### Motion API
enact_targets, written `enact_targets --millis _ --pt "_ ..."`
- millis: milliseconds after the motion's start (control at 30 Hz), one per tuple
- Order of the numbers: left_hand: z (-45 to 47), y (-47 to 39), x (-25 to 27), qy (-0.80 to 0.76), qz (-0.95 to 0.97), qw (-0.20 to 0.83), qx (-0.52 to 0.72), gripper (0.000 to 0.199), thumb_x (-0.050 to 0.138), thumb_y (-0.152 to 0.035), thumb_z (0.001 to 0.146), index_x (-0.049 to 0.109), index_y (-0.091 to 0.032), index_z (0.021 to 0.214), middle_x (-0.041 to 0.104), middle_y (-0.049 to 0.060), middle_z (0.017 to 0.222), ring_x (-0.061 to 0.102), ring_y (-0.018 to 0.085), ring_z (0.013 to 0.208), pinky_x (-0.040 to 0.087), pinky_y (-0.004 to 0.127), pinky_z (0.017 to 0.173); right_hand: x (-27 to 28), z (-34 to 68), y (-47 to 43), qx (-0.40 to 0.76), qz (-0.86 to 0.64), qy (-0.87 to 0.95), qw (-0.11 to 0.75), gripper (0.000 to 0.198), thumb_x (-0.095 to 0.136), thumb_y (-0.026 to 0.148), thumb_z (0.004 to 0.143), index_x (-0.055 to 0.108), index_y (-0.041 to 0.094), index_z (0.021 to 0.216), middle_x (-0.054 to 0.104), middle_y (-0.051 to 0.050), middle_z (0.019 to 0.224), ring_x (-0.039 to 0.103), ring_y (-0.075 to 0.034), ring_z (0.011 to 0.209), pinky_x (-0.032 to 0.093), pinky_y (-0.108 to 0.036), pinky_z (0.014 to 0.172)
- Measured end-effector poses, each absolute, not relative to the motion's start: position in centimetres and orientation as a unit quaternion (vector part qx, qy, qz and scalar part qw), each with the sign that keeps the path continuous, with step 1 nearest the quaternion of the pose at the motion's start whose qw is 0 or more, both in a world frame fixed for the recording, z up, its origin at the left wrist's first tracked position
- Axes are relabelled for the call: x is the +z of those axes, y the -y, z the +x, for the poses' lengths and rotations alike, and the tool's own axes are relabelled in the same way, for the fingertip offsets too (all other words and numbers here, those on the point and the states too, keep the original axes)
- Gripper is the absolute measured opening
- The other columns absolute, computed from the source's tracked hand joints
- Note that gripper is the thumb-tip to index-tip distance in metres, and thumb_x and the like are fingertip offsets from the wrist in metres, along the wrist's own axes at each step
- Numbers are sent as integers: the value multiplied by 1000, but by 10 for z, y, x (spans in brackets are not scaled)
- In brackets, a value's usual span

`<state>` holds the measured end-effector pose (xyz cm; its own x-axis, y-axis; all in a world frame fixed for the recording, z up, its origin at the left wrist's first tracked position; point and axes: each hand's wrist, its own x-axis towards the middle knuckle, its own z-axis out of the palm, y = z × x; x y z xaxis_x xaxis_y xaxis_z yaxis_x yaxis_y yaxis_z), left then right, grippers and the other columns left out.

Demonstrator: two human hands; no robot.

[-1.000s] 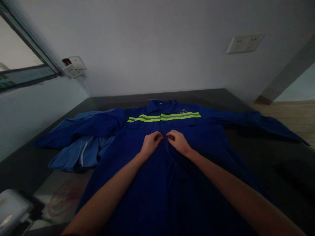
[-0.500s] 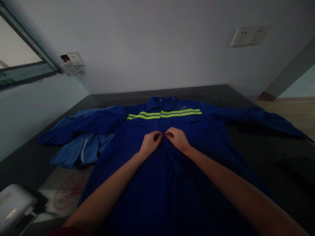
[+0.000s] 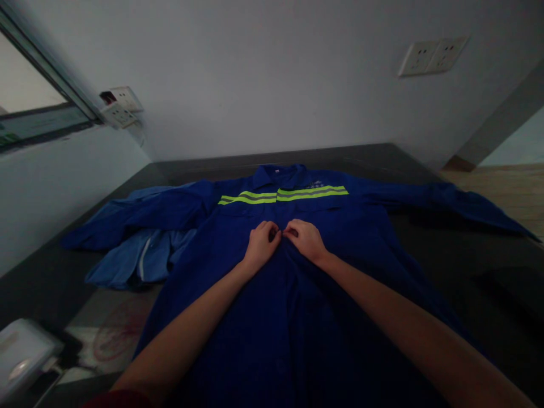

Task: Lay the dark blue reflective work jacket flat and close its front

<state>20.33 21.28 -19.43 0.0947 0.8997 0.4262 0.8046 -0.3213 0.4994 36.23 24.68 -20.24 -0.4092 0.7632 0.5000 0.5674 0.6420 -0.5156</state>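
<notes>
Since the gap between left hand (image 3: 261, 242) and right hand (image 3: 306, 239) has shrunk over the last second, they almost meet mid-front on the blue work garment (image 3: 266, 317), just below the yellow stripes (image 3: 312, 194); both pinched on cloth, finer detail hidden; garment spread face up on dark table (image 3: 374, 160); reads as both front halves being worked together

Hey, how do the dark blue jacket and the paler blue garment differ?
The dark blue jacket is a deeper shade than the paler blue garment. The jacket is spread out; the garment is rumpled, partly under the jacket's sleeve. The jacket has yellow-green bands across its chest; the garment shows a whitish strip. Both lie on the dark table.
</notes>
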Motion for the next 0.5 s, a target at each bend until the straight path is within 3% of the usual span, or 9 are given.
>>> enact_targets --millis 200,500 --pt "205 -210 -193 -620 732 23 282 14 50 -28 89 59 -20 81 59 0 83 57 19 90 33 35 83 -207 364 -255 192 -371 815 402 9 63 17 81 62 19 72 62 0 74 55 -14 69 38 -24 66" --pt "205 -210 -193 -631 723 32 280 15 51 -29 88 61 -21 80 61 0 85 56 19 93 30 37 85 -209 364 -259 300 -355 773 433 9 61 20 79 61 18 71 63 0 70 57 -14 65 40 -24 61"
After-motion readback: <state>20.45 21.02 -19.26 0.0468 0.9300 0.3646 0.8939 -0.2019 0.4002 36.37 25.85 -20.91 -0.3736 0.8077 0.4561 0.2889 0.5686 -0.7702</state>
